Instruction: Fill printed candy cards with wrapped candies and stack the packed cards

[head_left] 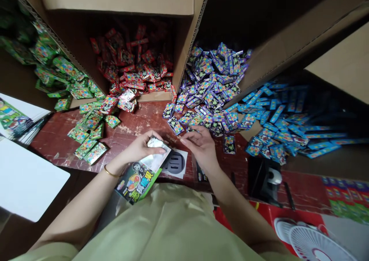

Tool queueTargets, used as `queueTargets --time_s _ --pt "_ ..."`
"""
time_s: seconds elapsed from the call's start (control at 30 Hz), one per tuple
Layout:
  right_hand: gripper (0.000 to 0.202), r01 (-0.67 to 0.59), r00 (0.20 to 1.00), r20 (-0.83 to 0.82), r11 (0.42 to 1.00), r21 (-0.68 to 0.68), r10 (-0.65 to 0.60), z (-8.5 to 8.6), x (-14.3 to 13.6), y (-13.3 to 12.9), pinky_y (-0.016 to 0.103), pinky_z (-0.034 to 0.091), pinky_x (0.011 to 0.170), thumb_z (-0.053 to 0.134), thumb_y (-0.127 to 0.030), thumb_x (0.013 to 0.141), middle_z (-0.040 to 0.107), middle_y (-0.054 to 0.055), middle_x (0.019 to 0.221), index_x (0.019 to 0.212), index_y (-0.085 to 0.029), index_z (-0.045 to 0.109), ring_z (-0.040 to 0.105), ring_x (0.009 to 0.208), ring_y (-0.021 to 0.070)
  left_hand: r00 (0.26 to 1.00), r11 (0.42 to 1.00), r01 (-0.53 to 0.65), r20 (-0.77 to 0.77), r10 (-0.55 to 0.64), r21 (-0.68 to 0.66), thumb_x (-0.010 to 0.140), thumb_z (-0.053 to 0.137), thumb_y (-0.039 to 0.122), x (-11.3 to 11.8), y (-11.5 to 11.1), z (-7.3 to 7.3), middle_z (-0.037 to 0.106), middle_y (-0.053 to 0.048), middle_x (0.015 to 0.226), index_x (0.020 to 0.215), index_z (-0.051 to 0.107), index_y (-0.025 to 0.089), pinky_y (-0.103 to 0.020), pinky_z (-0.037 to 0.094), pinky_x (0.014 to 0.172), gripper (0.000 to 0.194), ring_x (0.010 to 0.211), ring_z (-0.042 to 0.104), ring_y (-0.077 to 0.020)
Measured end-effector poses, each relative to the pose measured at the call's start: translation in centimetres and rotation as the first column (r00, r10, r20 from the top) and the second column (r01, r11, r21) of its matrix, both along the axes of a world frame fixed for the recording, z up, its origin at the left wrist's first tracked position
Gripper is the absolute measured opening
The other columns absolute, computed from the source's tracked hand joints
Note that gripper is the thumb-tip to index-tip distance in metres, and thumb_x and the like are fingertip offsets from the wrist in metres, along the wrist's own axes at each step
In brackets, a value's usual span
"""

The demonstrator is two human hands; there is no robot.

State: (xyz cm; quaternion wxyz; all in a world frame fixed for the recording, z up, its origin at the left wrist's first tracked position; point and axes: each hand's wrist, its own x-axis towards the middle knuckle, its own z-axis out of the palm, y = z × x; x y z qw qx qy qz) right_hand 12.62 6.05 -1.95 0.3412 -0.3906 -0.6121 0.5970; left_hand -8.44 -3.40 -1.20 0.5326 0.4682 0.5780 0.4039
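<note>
I have the left hand (144, 146) closed on the printed box (135, 182), thumb pressed over its silvery upper part; the box is tilted in front of the shirt (173, 218), at the near edge of the red table (150, 117). My right hand (204, 150) is partly curled, thumb and fingertips close together at the purple packets (213, 84); I cannot tell whether it grips one. Left of them I see red packets (129, 76) and green packets (89, 122), and on the right blue packets (276, 126). A square card (175, 164) lies between my hands.
</note>
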Motion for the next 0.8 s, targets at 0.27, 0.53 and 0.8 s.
queueTargets --time_s 0.27,0.53,0.8 --pt "0.044 -0.179 0.978 -0.139 0.963 -0.201 0.153 3.3 -2.1 -0.2 0.029 0.05 0.065 0.078 -0.022 0.063 0.067 -0.003 0.071 0.098 -0.024 0.051 0.062 0.064 0.0138 0.984 0.998 0.056 -0.169 -0.05 0.028 0.058 0.084 0.039 1.2 1.4 1.5 0.061 0.001 0.083 0.093 0.057 0.018 -0.027 0.044 0.068 0.049 0.074 0.056 -0.0155" --pt "0.052 -0.104 0.989 -0.126 0.968 -0.229 0.077 1.6 -2.2 -0.5 0.024 0.047 0.061 0.081 -0.021 0.057 0.063 -0.004 0.081 0.099 -0.024 0.052 0.058 0.064 0.0097 0.983 0.99 0.057 -0.179 -0.033 0.132 0.06 0.085 0.036 1.9 1.5 2.0 0.058 -0.002 0.094 0.098 0.051 0.019 -0.031 0.044 0.079 0.053 0.088 0.056 -0.0186" --pt "0.047 -0.225 0.962 -0.257 0.806 -0.548 0.094 1.0 -1.5 -0.6 0.027 0.048 0.067 0.08 -0.037 0.063 0.066 -0.002 0.079 0.101 -0.022 0.056 0.063 0.073 0.0149 0.991 0.967 0.095 -0.113 -0.07 0.237 0.064 0.083 0.032 2.6 2.2 2.1 0.058 -0.003 0.098 0.103 0.042 0.021 -0.032 0.047 0.082 0.058 0.093 0.058 -0.0187"
